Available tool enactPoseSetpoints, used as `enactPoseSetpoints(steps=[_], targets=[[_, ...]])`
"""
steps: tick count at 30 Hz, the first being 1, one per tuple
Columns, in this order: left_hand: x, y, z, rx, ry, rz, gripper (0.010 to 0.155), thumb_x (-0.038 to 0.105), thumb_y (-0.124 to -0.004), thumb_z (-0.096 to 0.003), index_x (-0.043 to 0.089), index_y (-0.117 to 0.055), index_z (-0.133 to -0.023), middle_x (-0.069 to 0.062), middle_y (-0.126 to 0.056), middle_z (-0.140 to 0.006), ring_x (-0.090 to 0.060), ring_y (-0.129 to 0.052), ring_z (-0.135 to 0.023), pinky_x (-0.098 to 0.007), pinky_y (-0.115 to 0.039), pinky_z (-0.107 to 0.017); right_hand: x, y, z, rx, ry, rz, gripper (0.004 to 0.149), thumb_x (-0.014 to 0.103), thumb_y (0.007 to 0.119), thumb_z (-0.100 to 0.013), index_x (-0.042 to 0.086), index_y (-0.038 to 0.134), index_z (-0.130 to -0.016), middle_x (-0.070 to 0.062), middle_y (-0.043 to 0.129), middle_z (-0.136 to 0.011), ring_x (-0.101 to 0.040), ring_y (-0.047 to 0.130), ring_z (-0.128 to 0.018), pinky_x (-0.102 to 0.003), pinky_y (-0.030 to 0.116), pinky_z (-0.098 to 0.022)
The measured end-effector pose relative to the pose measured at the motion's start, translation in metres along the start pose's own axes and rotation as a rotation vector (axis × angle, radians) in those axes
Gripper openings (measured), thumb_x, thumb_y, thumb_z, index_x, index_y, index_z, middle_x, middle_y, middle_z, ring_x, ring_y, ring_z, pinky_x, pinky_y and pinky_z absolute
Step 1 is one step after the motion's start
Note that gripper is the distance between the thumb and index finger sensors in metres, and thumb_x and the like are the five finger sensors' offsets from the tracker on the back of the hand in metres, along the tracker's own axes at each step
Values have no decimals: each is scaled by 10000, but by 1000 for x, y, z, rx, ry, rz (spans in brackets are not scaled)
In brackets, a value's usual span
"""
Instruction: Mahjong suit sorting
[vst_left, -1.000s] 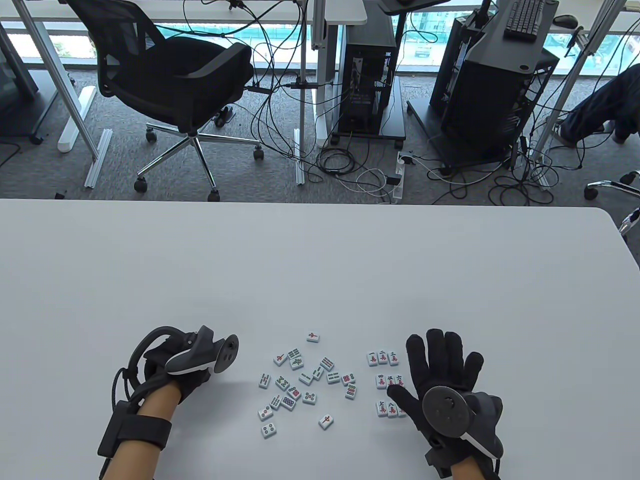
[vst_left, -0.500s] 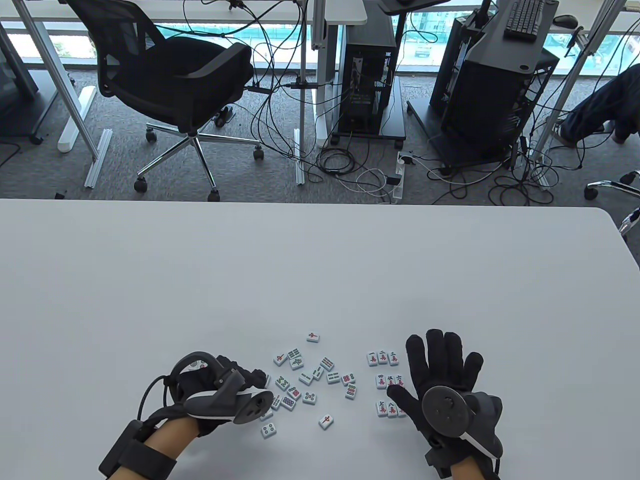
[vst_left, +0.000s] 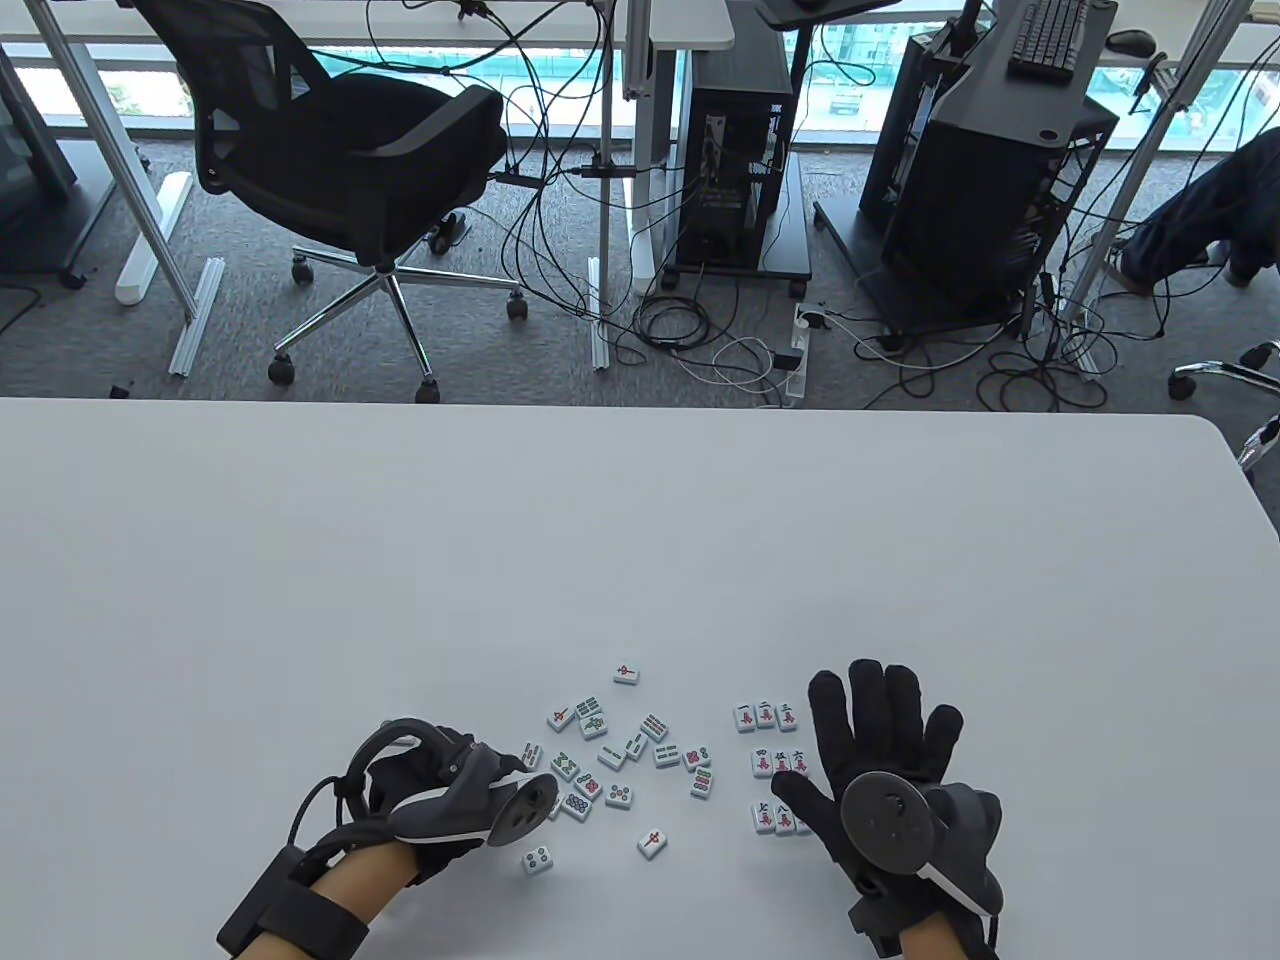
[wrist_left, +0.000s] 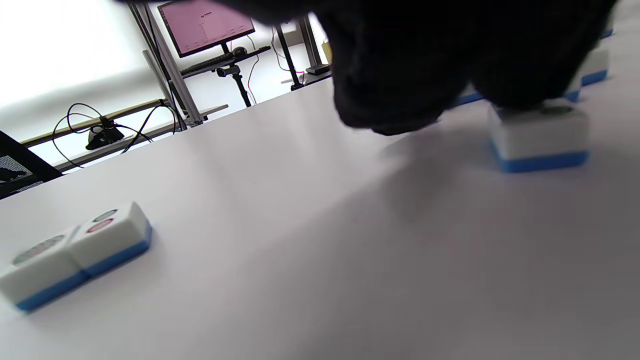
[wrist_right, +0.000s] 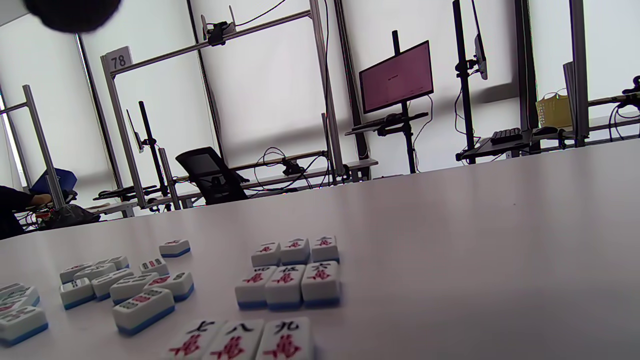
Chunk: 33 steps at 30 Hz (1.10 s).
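Note:
Loose white mahjong tiles (vst_left: 620, 762) with blue backs lie scattered at the table's near middle. To their right, red-character tiles (vst_left: 768, 765) form a neat three-row block, also seen in the right wrist view (wrist_right: 295, 272). My left hand (vst_left: 505, 762) is at the scatter's left edge. In its wrist view a fingertip (wrist_left: 525, 85) rests on top of one tile (wrist_left: 540, 137), with the thumb apart from it. The tracker hides those fingers from above. My right hand (vst_left: 880, 720) lies flat with its fingers spread beside the block, and its thumb overlaps the block's right edge.
A four-dot tile (vst_left: 537, 858) and a red-marked tile (vst_left: 652, 842) lie nearest me; another red-marked tile (vst_left: 626, 673) sits at the far side. Dot-faced tiles (wrist_left: 75, 250) lie side by side left of my left hand. The white table (vst_left: 640, 520) stretches away beyond the tiles.
My left hand has turned over and moved right from bare table onto the left edge of the loose tiles. The right hand has barely shifted.

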<state>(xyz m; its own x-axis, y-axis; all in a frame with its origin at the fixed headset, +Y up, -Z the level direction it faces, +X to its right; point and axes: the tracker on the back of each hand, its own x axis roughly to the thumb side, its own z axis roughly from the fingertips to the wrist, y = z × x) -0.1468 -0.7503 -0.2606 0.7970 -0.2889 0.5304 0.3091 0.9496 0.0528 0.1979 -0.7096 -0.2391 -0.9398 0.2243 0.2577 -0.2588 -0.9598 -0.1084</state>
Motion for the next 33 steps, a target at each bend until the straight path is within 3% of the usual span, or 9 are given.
enactPoseSetpoints(steps=[3,10,19,22,26,33], targets=[[1,7,7,27,-62,9,489,509,-863,-325,288,-881,-761,158,-999,-370,-35,-909,-78,-299,-839,-194,0,0,0,-1,2,2,852,657,570,-448,302,111,-1072,-125,54,-1142,-426,8,-1008,-740,118,-661],[15,5,8,-83,-140,-103,606,507,-897,-294,318,-800,-861,155,-1000,-409,-36,-922,-111,-302,-844,-214,-1,2,0,13,6,4,853,657,571,-448,301,112,-1072,-126,55,-1142,-427,9,-1008,-740,119,-661],[24,-4,0,-124,-160,-148,607,519,-889,-292,214,-832,-813,155,-999,-396,-33,-919,-91,-301,-844,-200,-1,2,-1,18,7,4,852,656,571,-448,301,113,-1072,-127,56,-1143,-427,11,-1008,-740,121,-662],[12,1,-5,-129,-120,-78,603,521,-889,-292,209,-840,-806,153,-1000,-394,-35,-920,-89,-303,-844,-199,-1,2,-1,21,9,2,850,656,571,-448,302,114,-1072,-126,58,-1143,-426,11,-1008,-739,119,-662],[-26,18,-15,-93,23,-26,597,526,-887,-291,209,-849,-796,154,-998,-371,-33,-907,-69,-300,-838,-180,-2,2,-1,17,11,-3,851,656,572,-448,303,115,-1072,-126,55,-1142,-426,9,-1008,-739,118,-662],[-78,17,-27,-142,213,50,586,527,-890,-285,222,-861,-785,152,-993,-337,-34,-885,-44,-300,-828,-162,-2,3,-1,16,9,-7,852,656,572,-448,303,113,-1073,-124,54,-1143,-426,7,-1009,-739,117,-663]])
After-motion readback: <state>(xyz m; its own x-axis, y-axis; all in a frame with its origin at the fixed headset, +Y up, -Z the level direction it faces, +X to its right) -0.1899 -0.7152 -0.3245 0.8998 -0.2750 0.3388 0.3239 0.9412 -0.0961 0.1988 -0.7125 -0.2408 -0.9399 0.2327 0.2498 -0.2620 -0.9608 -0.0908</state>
